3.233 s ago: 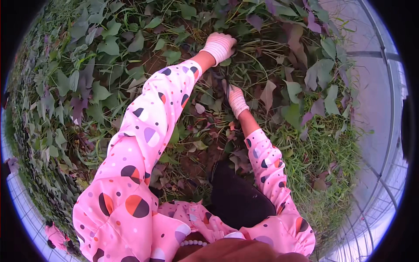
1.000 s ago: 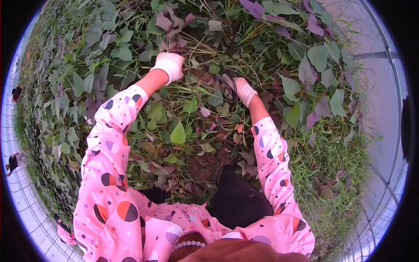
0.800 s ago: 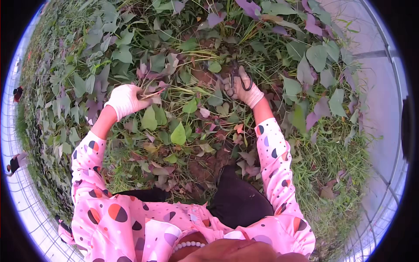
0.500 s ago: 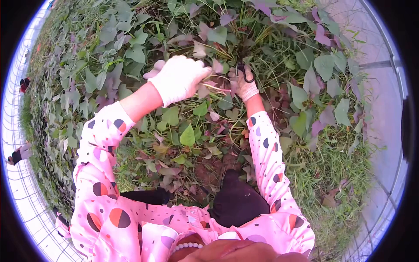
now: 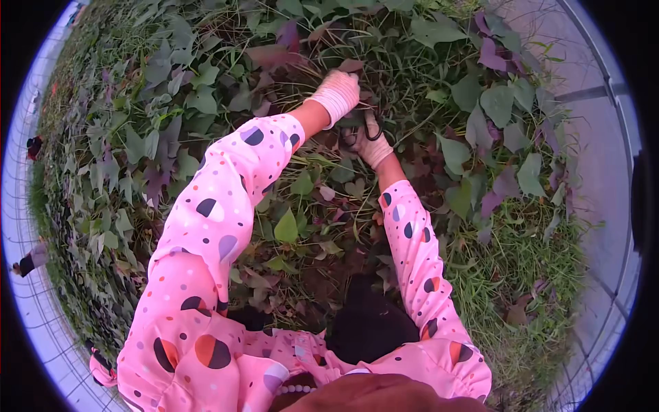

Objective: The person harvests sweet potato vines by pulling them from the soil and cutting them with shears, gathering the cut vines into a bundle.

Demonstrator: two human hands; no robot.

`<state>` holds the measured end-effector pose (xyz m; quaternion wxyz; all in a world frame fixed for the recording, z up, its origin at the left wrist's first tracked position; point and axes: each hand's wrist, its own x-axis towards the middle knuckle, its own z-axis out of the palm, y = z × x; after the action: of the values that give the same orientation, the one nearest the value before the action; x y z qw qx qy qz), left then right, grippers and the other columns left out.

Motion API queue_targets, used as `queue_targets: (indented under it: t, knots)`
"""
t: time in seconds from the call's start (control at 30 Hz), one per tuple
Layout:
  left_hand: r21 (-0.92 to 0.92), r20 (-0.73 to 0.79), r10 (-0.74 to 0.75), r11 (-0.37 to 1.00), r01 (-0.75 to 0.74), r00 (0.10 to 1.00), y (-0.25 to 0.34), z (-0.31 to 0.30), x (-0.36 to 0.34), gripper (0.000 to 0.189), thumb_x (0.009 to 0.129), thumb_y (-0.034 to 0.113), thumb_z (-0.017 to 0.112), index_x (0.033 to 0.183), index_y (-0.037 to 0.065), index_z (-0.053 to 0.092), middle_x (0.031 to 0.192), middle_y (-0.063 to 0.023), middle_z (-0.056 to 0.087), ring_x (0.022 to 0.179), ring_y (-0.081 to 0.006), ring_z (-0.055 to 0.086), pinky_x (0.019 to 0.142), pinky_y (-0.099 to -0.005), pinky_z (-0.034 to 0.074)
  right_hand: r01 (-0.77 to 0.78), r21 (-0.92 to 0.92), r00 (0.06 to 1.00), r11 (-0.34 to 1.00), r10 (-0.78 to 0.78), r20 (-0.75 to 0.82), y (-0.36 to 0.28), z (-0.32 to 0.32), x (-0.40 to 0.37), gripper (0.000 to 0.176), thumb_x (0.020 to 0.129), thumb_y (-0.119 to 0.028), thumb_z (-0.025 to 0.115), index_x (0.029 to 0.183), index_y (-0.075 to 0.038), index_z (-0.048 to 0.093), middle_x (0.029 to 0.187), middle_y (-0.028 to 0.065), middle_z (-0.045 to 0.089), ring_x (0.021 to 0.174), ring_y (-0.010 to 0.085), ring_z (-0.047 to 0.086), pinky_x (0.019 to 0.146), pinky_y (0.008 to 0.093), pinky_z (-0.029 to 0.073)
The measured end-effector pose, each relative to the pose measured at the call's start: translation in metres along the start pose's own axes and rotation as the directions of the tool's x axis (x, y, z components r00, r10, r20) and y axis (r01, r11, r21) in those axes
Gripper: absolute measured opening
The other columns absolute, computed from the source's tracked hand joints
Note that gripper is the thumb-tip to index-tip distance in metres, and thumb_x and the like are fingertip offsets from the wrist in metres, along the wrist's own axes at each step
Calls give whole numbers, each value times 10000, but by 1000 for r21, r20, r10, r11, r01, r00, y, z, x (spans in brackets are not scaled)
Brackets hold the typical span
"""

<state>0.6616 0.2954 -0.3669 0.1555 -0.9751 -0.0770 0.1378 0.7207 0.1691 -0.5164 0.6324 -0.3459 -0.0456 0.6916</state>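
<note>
My left hand [image 5: 340, 93], in a pale glove, is closed among the sweet potato vines [image 5: 316, 72], with a brownish leaf showing at its fingers. Most of its grip is hidden. Just below and to the right, my gloved right hand [image 5: 372, 145] is wrapped round scissors [image 5: 373, 128] with black loop handles. The blades are lost in the dark foliage ahead of it. Green heart-shaped and purple leaves surround both hands.
Dense vines [image 5: 158, 130] spread to the left, and grass [image 5: 508, 295] grows at the right. A pale paved strip [image 5: 597, 158] edges the bed. At the far left are a wire fence [image 5: 41, 329] and another person [image 5: 31, 259].
My left hand has swung forward and to the right, close to the right hand. The stems that stretched from its fist no longer show there. A purplish leaf is blurred above left.
</note>
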Motion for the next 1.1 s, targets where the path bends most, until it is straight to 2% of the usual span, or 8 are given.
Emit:
queue_targets:
  t: [0.17, 0.2, 0.3, 0.4, 0.5, 0.63, 0.8, 1.1]
  knots:
    - [-256, 55, -209, 942, 216, 976, -13, 52, -18, 245, 780, 181, 651, 998, 70, 666, 1008, -143, 621, 933, -312, 641, 811, -409, 513, 33, -72, 986, 997, -44, -158, -11, 37, -28, 602, 870, -697, 412, 1265, -245, 455, 902, -11, 610, 596, 97, 488, 413, 207, 292]
    - [-383, 84, -265, 881, 276, 961, -12, 57, -22, 257, 788, 176, 642, 1021, 70, 664, 1023, -149, 617, 942, -315, 638, 821, -405, 511, 144, -90, 976, 986, -156, -154, -11, 45, -32, 577, 874, -685, 422, 1303, -299, 412, 929, -25, 614, 596, 96, 481, 399, 210, 277]
    - [-631, 76, -386, 695, 344, 919, -12, 78, -33, 313, 811, 189, 626, 1088, 45, 647, 1044, -176, 632, 951, -333, 628, 837, -389, 500, 59, -119, 988, 991, -75, -138, -18, 42, -38, 577, 861, -687, 447, 1305, -322, 395, 917, -4, 609, 590, 92, 478, 389, 206, 257]
    - [-891, 292, -419, 207, 403, 860, -16, 96, -30, 388, 844, 252, 613, 1170, 43, 617, 1072, -202, 650, 1007, -352, 610, 886, -371, 473, 24, -178, 990, 984, -48, -136, -26, 35, -33, 578, 846, -679, 481, 1290, -315, 415, 862, 2, 599, 538, 88, 461, 385, 199, 243]
    - [-887, 318, -396, 195, 418, 861, -16, 99, -27, 392, 837, 263, 618, 1161, 43, 627, 1078, -201, 648, 1002, -355, 611, 886, -365, 476, -177, -204, 971, 963, 137, -194, -44, 35, -31, 573, 834, -678, 496, 1270, -310, 439, 808, -2, 585, 479, 82, 434, 380, 195, 228]
    - [-905, 307, -415, 152, 398, 856, -16, 107, -29, 406, 828, 266, 619, 1167, 44, 625, 1070, -215, 647, 999, -359, 612, 890, -363, 474, -119, -310, 985, 943, 74, -155, -52, 41, -52, 511, 862, -642, 495, 1245, -306, 475, 761, -21, 582, 481, 74, 462, 377, 193, 255]
    - [-860, 336, -411, 232, 454, 848, -8, 96, -33, 498, 752, 354, 693, 1148, 56, 638, 1083, -187, 651, 1005, -330, 618, 889, -364, 476, -151, -178, 973, 972, 114, -202, -61, 38, -64, 499, 879, -587, 533, 1060, -126, 599, 785, -6, 625, 558, 90, 545, 454, 204, 420]
    - [-887, 336, -471, 133, 442, 816, -2, 98, -34, 494, 742, 321, 703, 1135, 28, 640, 1045, -194, 663, 969, -312, 636, 869, -353, 485, -265, -373, 952, 889, 180, -248, -61, 7, -22, 507, 826, -673, 531, 935, -182, 596, 668, -33, 552, 459, 71, 467, 372, 177, 288]
